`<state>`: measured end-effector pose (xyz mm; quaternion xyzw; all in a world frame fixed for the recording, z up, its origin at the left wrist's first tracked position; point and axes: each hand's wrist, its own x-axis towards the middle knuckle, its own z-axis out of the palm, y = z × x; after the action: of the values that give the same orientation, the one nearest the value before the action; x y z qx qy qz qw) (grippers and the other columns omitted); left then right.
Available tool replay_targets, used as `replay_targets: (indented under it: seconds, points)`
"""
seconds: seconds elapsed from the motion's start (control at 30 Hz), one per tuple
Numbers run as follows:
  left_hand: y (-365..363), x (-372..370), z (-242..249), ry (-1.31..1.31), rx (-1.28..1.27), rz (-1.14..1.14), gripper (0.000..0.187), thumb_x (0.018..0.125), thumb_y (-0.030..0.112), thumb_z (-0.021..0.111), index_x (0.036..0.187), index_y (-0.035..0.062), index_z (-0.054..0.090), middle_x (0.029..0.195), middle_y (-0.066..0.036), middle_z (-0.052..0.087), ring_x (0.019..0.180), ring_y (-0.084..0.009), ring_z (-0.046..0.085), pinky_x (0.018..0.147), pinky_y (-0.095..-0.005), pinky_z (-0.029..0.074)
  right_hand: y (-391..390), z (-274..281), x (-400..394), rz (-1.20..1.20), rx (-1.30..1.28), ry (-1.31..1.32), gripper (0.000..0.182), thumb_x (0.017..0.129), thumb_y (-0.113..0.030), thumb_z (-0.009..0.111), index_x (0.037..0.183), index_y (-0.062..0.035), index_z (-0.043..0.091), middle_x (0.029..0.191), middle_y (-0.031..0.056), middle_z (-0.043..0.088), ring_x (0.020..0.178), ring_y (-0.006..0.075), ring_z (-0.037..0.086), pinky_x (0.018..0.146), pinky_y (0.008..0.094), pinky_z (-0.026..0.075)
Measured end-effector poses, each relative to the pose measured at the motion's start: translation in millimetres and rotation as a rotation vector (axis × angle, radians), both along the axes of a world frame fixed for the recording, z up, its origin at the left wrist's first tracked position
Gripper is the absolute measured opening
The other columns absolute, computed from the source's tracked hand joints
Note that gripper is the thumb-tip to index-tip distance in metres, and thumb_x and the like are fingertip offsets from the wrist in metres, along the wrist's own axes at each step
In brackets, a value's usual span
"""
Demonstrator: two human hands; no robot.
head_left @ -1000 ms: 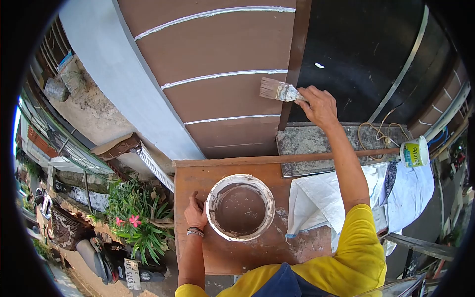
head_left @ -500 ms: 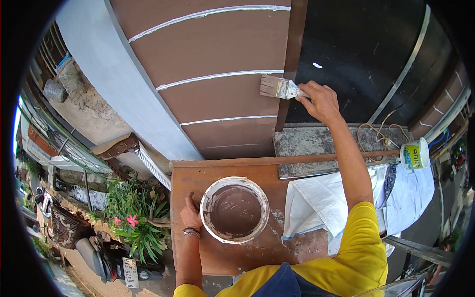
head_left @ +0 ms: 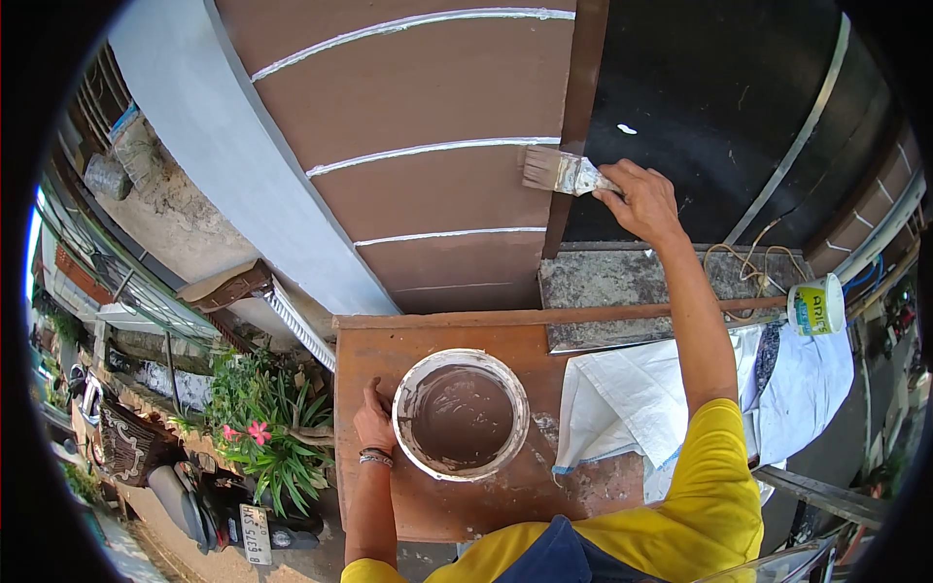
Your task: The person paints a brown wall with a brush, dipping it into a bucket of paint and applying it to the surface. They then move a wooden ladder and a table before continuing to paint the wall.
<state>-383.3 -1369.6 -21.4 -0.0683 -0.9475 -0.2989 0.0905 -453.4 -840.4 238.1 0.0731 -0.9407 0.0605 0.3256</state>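
Observation:
In my right hand is a flat paintbrush, gripped by its handle. Its bristles, coated in brown, lie against the right edge of a brown wall panel, just under a white groove line. My left hand rests on the wooden table top, its fingers partly extended at the left side of a white bucket. Brown paint lies inside the bucket and smears its inner wall. The undersides of the left fingers are hidden.
A dark door panel adjoins the wall. White cloth drapes over the right of the wooden table. A smaller labelled tub stands at the far right near a coiled cord. Plants and a parked motorbike are at left.
My right hand and the paintbrush have shifted slightly right, towards the dark door. My left hand and the bucket have stayed almost in place.

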Motion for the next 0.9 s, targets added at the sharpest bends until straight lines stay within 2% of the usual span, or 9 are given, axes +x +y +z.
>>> replay_targets:
  seconds: [0.43,0.7,0.83,0.9]
  points:
    - [2.1,1.2,2.1,0.019,0.01,-0.002,0.064,0.088,0.045,0.07,0.137,0.0085,0.048,0.066,-0.004,0.059,0.057,-0.0286,0.061,0.055,-0.042,0.046,-9.4,4.9,-9.4,-0.013,-0.015,-0.059,0.031,0.088,-0.031,0.072,0.112,-0.0108,0.073,0.099,0.0067,0.069,0.091,0.0315,0.068,0.081,0.0443,0.051]
    - [1.6,1.1,2.2,-0.007,-0.003,0.006,0.06,0.09,0.038,0.07,0.138,0.0095,0.047,0.067,-0.003,0.059,0.058,-0.0289,0.061,0.056,-0.0428,0.047,0.5,9.7,6.7,-0.043,-0.08,-0.105,0.032,0.086,-0.029,0.073,0.111,-0.0091,0.074,0.099,0.0077,0.07,0.092,0.033,0.068,0.081,0.0441,0.052]
    - [1.1,0.3,-0.4,0.007,-0.018,0.001,0.06,0.09,0.039,0.07,0.137,0.0096,0.047,0.067,-0.003,0.06,0.059,-0.0295,0.062,0.056,-0.0432,0.047,-8.7,9.3,8.3,-0.033,-0.159,-0.124,0.031,0.086,-0.029,0.073,0.11,-0.0084,0.074,0.098,0.0085,0.07,0.092,0.033,0.069,0.081,0.044,0.053]
    - [1.8,1.5,3.5,0.009,-0.009,-0.002,0.06,0.09,0.04,0.07,0.136,0.0096,0.048,0.067,-0.003,0.06,0.059,-0.0296,0.062,0.056,-0.0432,0.047,-14.3,7.8,3.5,-0.002,-0.117,-0.112,0.032,0.087,-0.029,0.073,0.11,-0.0081,0.074,0.099,0.0087,0.07,0.092,0.0329,0.069,0.081,0.0438,0.053]
